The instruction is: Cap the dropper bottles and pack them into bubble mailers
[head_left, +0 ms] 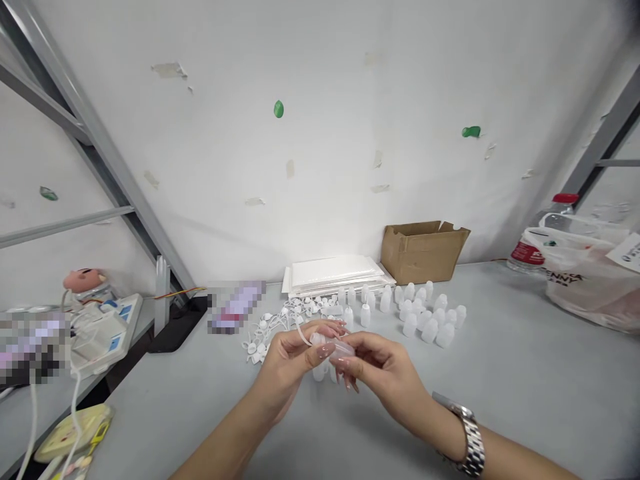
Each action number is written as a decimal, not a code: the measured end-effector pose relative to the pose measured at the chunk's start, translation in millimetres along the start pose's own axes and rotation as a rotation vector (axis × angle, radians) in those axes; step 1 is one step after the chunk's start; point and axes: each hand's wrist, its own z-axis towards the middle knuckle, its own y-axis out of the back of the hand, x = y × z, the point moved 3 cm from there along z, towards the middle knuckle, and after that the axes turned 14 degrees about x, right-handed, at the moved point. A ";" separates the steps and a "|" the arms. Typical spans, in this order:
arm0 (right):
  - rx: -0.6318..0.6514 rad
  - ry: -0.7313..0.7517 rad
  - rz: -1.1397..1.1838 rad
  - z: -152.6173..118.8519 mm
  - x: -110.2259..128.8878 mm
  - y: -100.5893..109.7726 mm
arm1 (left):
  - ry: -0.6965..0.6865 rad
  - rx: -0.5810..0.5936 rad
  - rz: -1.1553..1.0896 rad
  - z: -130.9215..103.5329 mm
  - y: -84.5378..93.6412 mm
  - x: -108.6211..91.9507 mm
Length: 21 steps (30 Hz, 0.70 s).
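A small translucent white bottle [341, 348] lies sideways between my two hands. My left hand [287, 360] pinches its left end, where a pale cap-like piece sits and a thin white cord [302, 332] loops up. My right hand [383, 363] is closed on the other end, thumb and fingertips pressed against it. Just beyond the hands, a tangle of white caps with cords [260, 337] is spread on the grey table. Several similar translucent bottles [429, 329] stand upright to the right. A few more bottles [319, 373] are partly hidden beneath my hands.
White padded envelopes [335, 272] are stacked by the wall, beside an open cardboard box [423, 257]. A plastic bag [585, 277] and a red-capped bottle [527, 257] stand at far right. A blurred purple object [240, 305] lies left, near a power strip [107, 337] with cables.
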 end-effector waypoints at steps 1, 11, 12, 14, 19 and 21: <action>0.027 -0.027 0.095 1.8 -1.3 0.2 | -0.005 0.021 0.013 0.6 0.4 0.0; 0.221 -0.185 0.431 13.1 -9.1 0.4 | -0.014 -0.093 0.087 3.8 4.7 0.3; 0.169 -0.157 0.324 12.3 -6.5 1.1 | -0.011 -0.119 0.103 3.8 4.9 -0.1; 0.049 -0.094 0.107 9.0 -1.2 1.7 | 0.002 -0.151 0.117 3.5 4.7 -0.2; -0.002 -0.074 -0.008 0.7 -0.7 -4.9 | -0.010 -0.178 -0.014 0.8 4.8 5.5; 0.010 -0.074 0.058 0.1 -1.4 -6.4 | -0.033 -0.145 -0.085 0.3 3.9 8.9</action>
